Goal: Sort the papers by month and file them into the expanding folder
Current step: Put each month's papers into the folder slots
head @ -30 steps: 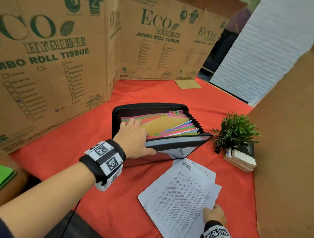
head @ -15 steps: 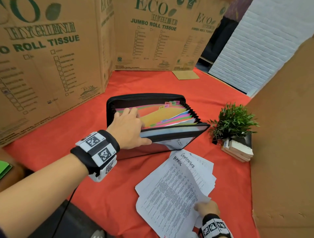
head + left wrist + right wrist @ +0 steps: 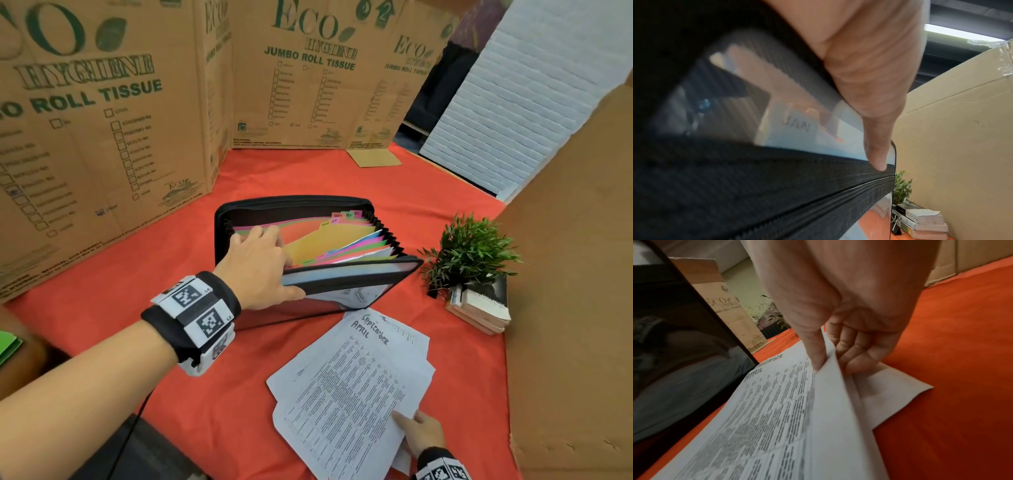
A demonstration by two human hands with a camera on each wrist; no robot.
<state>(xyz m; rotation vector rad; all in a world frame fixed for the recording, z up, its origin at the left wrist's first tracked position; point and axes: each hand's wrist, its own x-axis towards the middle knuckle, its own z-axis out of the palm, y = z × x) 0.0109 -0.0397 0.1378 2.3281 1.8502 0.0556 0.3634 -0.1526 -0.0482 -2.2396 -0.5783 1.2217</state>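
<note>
A black expanding folder lies open on the red tablecloth, its coloured month dividers fanned out. My left hand grips its front flap, fingers inside among the dividers and thumb along the outer zip edge; a "JAN" label shows through the flap. In front of the folder lies a loose stack of printed papers; the top sheet reads "April", one beneath "September". My right hand pinches the top April sheet at its near right edge, thumb on top and fingers under it.
A small potted plant and a stack of small books stand right of the folder. Cardboard panels wall the table at left, back and right. A green item sits at the far left edge.
My right hand has slid the April sheet toward me and lifted its edge, uncovering the "September" heading beneath. My left hand stays on the folder.
</note>
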